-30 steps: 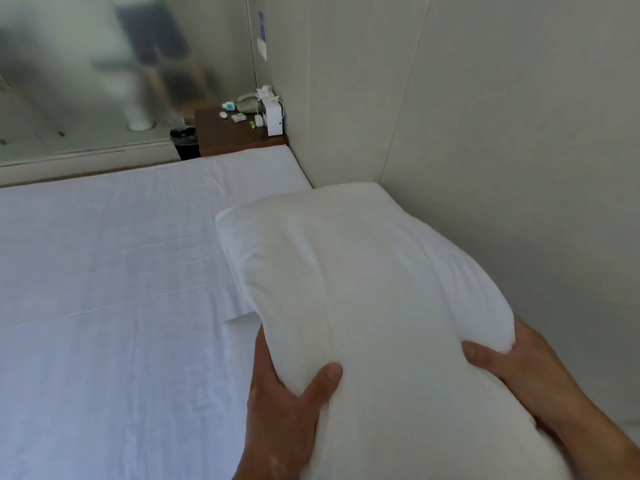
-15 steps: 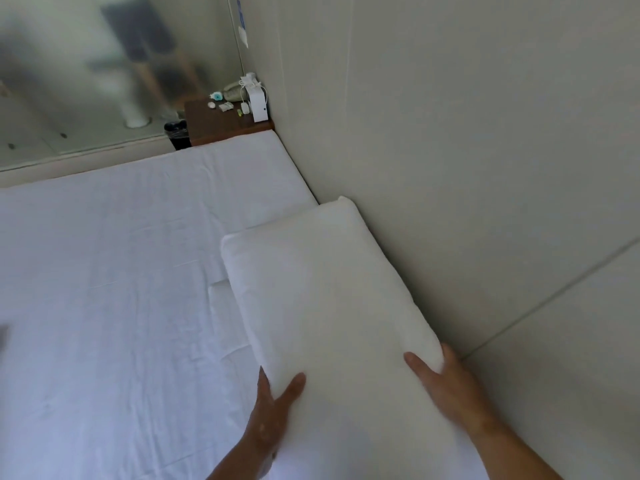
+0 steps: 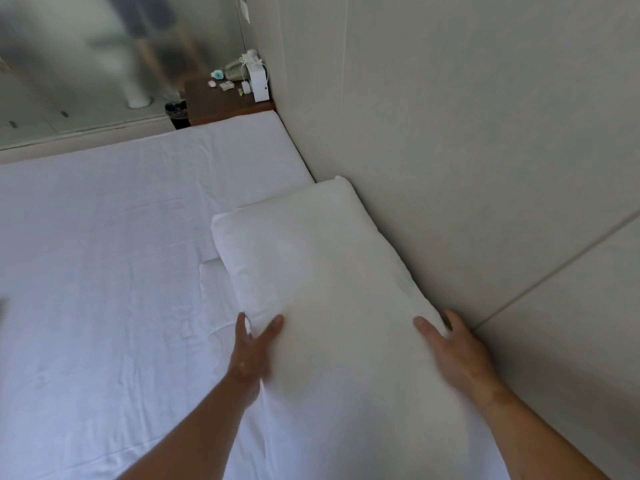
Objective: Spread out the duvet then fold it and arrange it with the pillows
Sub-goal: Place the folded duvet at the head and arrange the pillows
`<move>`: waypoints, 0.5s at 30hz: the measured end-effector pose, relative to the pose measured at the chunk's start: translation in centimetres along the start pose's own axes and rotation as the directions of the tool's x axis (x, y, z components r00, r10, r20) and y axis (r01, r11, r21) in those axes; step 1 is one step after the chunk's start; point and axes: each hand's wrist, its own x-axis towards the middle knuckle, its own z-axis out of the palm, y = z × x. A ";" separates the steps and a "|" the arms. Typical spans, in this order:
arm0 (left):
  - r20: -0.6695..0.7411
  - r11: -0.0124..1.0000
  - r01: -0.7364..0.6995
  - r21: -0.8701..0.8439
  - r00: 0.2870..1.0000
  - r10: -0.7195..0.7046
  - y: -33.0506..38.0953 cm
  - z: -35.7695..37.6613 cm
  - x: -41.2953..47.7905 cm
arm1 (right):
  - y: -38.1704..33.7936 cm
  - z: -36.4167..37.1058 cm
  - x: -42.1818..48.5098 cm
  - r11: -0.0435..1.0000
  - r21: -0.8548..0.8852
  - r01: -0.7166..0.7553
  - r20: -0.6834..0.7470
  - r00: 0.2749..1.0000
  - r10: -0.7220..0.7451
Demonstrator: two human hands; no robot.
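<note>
A white pillow point(image 3: 311, 278) lies lengthwise on the bed, its right edge against the beige wall. My left hand point(image 3: 252, 351) holds its near left side, thumb on top and fingers at the edge. Gripping the near right side is my right hand point(image 3: 453, 351), thumb on top and fingers tucked between pillow and wall. A flat folded white layer point(image 3: 216, 289) shows from under the pillow's left edge; whether it is the duvet I cannot tell. White bedding point(image 3: 104, 271) covers the rest of the bed.
The beige wall point(image 3: 450, 133) runs along the bed's right side. Beyond the bed's far end, a dark wooden nightstand point(image 3: 221, 105) carries a white box point(image 3: 260, 86) and small items. A black bin point(image 3: 177, 114) stands beside it, below frosted glass point(image 3: 86, 46).
The pillow went from being held up to lying flat on the bed along the wall. Both hands stayed on its near sides and followed it down.
</note>
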 end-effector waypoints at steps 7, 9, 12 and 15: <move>-0.027 0.984 -0.131 0.117 0.990 0.135 2.2 3.3 4.2 | 0.5 1.9 1.2 0.981 0.166 0.106 -0.114 0.990 -0.087; 0.046 0.949 -0.259 0.177 0.966 0.255 2.9 5.1 3.5 | 1.1 1.7 1.2 0.969 0.160 0.188 -0.170 0.972 -0.161; 0.110 0.874 -0.392 0.288 0.920 0.376 4.2 6.8 3.6 | 1.7 1.5 1.5 0.949 0.193 0.250 -0.232 0.951 -0.203; 0.069 0.858 -0.300 0.418 0.952 0.299 3.8 5.0 5.5 | 2.0 2.4 1.9 0.963 0.136 0.231 -0.222 0.955 -0.197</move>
